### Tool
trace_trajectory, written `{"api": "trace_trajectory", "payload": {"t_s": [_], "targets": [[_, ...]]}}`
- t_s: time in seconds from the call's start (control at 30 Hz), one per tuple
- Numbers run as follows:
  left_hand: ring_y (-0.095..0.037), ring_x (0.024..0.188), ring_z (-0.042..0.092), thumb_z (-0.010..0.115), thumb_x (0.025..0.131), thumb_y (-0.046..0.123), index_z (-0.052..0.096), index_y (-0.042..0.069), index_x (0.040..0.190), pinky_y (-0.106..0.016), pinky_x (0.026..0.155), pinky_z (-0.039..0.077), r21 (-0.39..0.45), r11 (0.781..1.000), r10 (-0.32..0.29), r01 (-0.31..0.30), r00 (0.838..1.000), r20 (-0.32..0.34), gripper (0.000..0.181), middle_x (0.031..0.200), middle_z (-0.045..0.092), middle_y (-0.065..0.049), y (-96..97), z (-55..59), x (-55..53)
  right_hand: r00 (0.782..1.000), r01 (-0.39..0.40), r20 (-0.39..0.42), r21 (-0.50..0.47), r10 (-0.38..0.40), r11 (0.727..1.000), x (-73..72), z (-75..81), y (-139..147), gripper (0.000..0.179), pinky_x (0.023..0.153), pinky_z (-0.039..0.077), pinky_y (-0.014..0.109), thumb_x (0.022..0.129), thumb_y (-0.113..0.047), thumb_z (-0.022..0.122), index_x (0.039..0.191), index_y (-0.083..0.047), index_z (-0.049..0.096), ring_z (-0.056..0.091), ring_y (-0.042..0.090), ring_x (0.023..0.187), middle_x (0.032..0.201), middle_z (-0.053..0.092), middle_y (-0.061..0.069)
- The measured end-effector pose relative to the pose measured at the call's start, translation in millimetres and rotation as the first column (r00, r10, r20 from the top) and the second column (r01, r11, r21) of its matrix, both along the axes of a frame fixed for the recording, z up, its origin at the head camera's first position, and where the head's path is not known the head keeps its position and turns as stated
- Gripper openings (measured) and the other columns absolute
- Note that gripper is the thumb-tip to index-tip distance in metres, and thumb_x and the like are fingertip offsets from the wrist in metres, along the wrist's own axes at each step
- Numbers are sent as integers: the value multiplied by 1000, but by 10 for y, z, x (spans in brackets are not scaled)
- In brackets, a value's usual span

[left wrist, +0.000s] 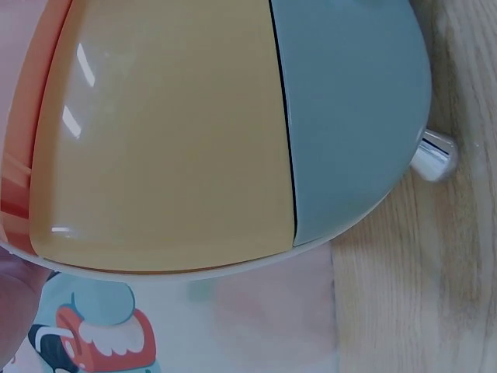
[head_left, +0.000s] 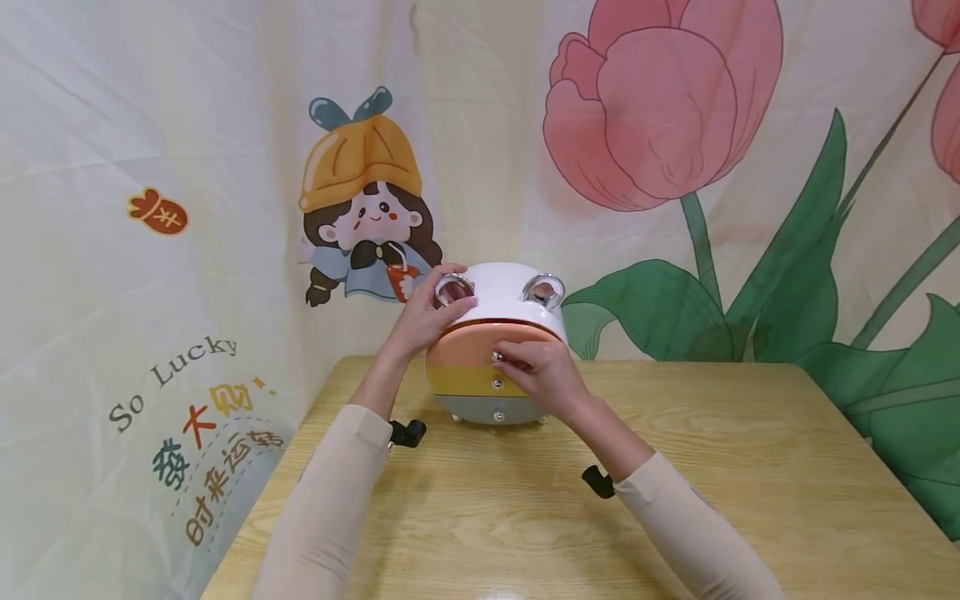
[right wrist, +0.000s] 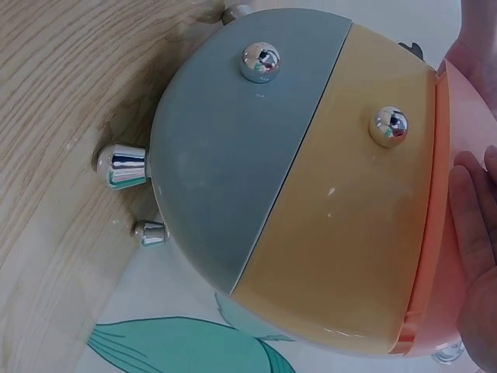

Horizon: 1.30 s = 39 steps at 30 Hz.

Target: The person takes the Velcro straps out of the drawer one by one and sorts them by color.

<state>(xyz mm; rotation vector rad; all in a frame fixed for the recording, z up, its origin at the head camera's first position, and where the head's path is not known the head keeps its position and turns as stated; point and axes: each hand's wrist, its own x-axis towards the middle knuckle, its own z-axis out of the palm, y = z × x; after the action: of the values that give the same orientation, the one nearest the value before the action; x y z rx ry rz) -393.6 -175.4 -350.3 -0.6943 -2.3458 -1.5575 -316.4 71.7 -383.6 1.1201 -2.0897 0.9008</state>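
A small rounded drawer chest with a white shell and two silver ear-like rings stands on the table. My left hand grips its left ring, thumb in front and fingers behind. Pinched in my right hand is the silver knob of the coral top drawer. That drawer stands slightly forward of the yellow middle drawer, its side edge showing in both wrist views. The grey-blue bottom drawer lies flush with the yellow one, each with a round knob.
The chest stands on short silver feet near the back of the wooden table. Behind it hangs a printed curtain with a tulip and a cartoon figure. Black mounts stick out at both wrists.
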Motion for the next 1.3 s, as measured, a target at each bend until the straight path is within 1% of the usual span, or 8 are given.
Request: {"api": "trace_trajectory", "payload": {"t_s": [0.2, 0.4, 0.53, 0.6, 0.73, 0.97, 1.13, 1.3], "targets": [[-25, 106, 60, 75, 95, 40, 53, 33, 142, -35, 85, 57, -2, 1000, 19, -19, 1000, 12, 52, 117, 66, -4, 7, -1, 14, 999, -31, 13, -4, 31, 1000, 62, -13, 18, 26, 82, 62, 28, 85, -8, 85, 110, -8, 81, 75, 13, 87, 99, 80, 2], [-25, 107, 60, 75, 96, 40, 52, 33, 144, -36, 89, 57, 4, 1000, 9, -9, 1000, 13, 54, 116, 66, -6, 22, -24, 12, 999, -32, 22, -3, 32, 999, 159, -36, 47, 27, 79, 62, 26, 86, -9, 84, 112, -8, 80, 77, 15, 88, 103, 81, 4], [-24, 107, 59, 74, 97, 37, 51, 30, 146, -35, 91, 56, 1, 1000, 7, -7, 1000, 11, 55, 117, 65, -7, 29, -44, 26, 999, -24, 22, 1, 24, 1000, 226, -51, 61, 28, 87, 61, 31, 86, -10, 85, 114, -9, 81, 78, 16, 94, 105, 81, 4], [-25, 106, 59, 74, 97, 36, 51, 28, 147, -36, 90, 56, 3, 1000, 4, -4, 1000, 5, 55, 116, 65, -8, 29, -50, 29, 999, -26, 22, 5, 26, 1000, 253, -52, 63, 29, 90, 61, 33, 86, -11, 85, 114, -9, 81, 77, 17, 96, 106, 81, 4], [-25, 110, 60, 74, 97, 37, 51, 30, 147, -42, 96, 57, 11, 1000, 10, -10, 1000, 1, 56, 119, 65, -7, 24, -36, 25, 999, -35, 6, 7, 35, 999, 291, -39, 55, 28, 94, 60, 35, 86, -12, 85, 114, -9, 81, 76, 18, 99, 106, 81, 3], [-26, 119, 58, 76, 95, 39, 51, 37, 145, -53, 103, 55, 29, 999, 19, -20, 999, 34, 56, 125, 64, -5, 13, -4, 26, 998, -58, -36, 8, 58, 998, 360, -22, 45, 28, 91, 61, 34, 86, -12, 85, 113, -8, 81, 76, 19, 99, 104, 81, 4], [-28, 121, 57, 75, 96, 37, 50, 34, 147, -53, 104, 54, 34, 999, 8, -10, 999, 47, 57, 127, 63, -8, 19, -9, 19, 998, -56, -23, 15, 56, 998, 425, -20, 52, 28, 88, 61, 31, 86, -11, 85, 113, -7, 80, 76, 18, 95, 103, 81, 5], [-25, 114, 59, 76, 95, 37, 51, 33, 144, -49, 101, 56, 37, 999, 3, -4, 1000, 17, 55, 122, 65, -6, 23, -20, -5, 998, -54, -21, 23, 54, 998, 465, -27, 56, 28, 82, 61, 25, 86, -11, 85, 113, -8, 80, 76, 14, 88, 103, 81, 5]]}}
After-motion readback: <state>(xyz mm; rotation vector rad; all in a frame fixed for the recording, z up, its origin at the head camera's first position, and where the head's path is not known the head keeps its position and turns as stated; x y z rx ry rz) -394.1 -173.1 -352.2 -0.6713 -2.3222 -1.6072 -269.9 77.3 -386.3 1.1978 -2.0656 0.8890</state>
